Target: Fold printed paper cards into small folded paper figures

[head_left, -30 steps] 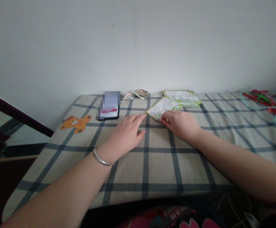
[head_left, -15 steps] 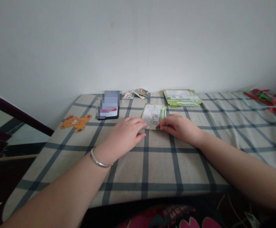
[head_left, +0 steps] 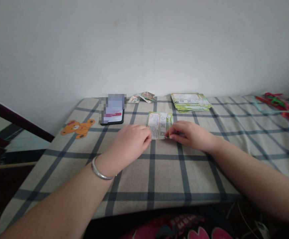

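Between my hands, close above the checked tablecloth, is a green and white printed paper sheet with square codes on it. My left hand, with a silver bangle at the wrist, pinches its near left corner. The fingers of my right hand are closed on its near right corner. Farther back lies a stack of similar green and white printed sheets. A few small folded paper pieces rest near the wall.
A phone with a lit, partly blurred screen lies at the back left. An orange bear picture is on the checked tablecloth near its left edge. Red, green and teal ribbons lie at the far right, against the wall side.
My left hand's fingers have closed from stretched out to a pinch on the sheet's corner. The sheet has turned straighter and come slightly nearer. My right hand has barely moved.
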`<control>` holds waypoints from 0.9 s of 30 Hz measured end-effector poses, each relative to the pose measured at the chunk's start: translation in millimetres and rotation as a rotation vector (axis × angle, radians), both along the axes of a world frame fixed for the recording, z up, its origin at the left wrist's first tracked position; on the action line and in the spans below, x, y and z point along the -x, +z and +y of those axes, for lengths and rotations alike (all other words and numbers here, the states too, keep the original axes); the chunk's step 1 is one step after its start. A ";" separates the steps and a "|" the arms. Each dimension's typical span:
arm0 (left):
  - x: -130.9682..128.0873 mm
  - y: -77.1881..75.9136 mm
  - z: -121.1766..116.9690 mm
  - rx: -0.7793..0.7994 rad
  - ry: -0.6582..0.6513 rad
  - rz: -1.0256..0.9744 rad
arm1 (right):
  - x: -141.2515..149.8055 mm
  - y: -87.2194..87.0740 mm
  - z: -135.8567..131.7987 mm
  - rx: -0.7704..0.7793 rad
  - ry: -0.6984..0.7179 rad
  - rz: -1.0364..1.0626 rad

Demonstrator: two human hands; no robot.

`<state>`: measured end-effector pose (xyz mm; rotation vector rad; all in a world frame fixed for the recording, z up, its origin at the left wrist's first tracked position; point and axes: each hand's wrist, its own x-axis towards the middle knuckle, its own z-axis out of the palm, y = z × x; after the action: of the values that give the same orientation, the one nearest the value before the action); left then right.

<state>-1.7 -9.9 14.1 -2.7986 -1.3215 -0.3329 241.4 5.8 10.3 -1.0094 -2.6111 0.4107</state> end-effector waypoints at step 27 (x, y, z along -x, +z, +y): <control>4.2 -11.1 6.6 0.029 -0.059 -0.081 | 0.9 17.9 -13.5 0.239 0.295 0.074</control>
<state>-5.9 -3.2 3.0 -2.8811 -1.2712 -0.4374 240.5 -7.7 28.2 -0.6579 -2.6937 0.8310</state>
